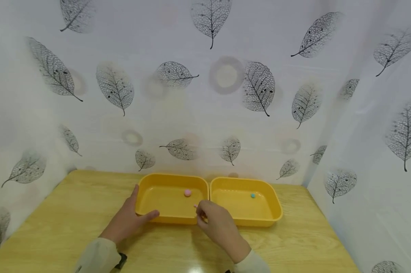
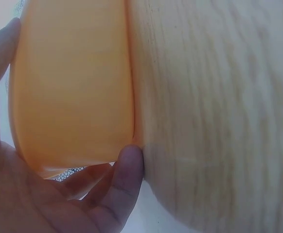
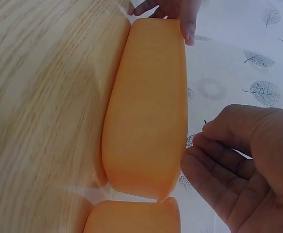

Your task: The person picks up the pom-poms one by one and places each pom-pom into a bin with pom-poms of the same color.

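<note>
Touching tray rim (image 1: 172, 219), perhaps: right hand (image 1: 217, 224)

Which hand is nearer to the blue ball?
Right. The right hand is left of the blue ball, by the right end of the left tray; the left hand touches that tray's left end.

White leaf-printed sheeting (image 1: 198, 121) hangs behind the wood-grained table (image 1: 307, 242).

Wears off-wht sleeves (image 1: 97, 256) w/ a dk band (image 1: 122, 261) by the L one.
</note>
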Motion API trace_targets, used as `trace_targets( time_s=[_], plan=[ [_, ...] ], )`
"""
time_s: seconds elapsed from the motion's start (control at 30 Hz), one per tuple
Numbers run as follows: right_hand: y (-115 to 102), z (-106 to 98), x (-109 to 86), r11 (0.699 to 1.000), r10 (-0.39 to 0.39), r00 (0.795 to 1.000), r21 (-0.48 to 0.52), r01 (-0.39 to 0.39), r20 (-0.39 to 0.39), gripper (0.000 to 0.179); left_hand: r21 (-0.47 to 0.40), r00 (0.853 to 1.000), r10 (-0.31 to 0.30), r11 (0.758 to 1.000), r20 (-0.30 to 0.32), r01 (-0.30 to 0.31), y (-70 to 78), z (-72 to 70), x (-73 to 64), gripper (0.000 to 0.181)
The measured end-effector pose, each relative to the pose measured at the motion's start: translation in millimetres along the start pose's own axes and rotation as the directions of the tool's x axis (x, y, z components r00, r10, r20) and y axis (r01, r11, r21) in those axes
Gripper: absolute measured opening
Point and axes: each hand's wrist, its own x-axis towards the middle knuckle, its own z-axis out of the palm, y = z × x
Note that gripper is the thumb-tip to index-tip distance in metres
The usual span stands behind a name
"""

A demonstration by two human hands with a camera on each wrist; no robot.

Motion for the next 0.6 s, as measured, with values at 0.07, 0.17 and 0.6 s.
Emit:
trace_targets(
  time_s=[0.07,0.17,0.6],
  plan=[
    [0.4,0.2,0.4,1.0,0.0,1.0,-0.001,0.0,0.003,0.022,0.002,1.0,0.006,1.0,-0.005,-0.006,1.1,-0.9,0.0,0.128],
    [0.6,0.7,0.8,1.0,0.002,1.0,0.0,-0.002,0.008,0.022,0.002,1.0,0.003,1.0,-0.007,-0.003,2.5,-1.8,-0.9,0.128],
    [-1.8,-2.3,-0.5,1.0,0.012,1.0,0.002,-0.012,0.021,0.02,-0.004,1.0,-0.004,1.0,-0.002,0.004,5.5,-1.4,-0.4,0.13]
  ],
)
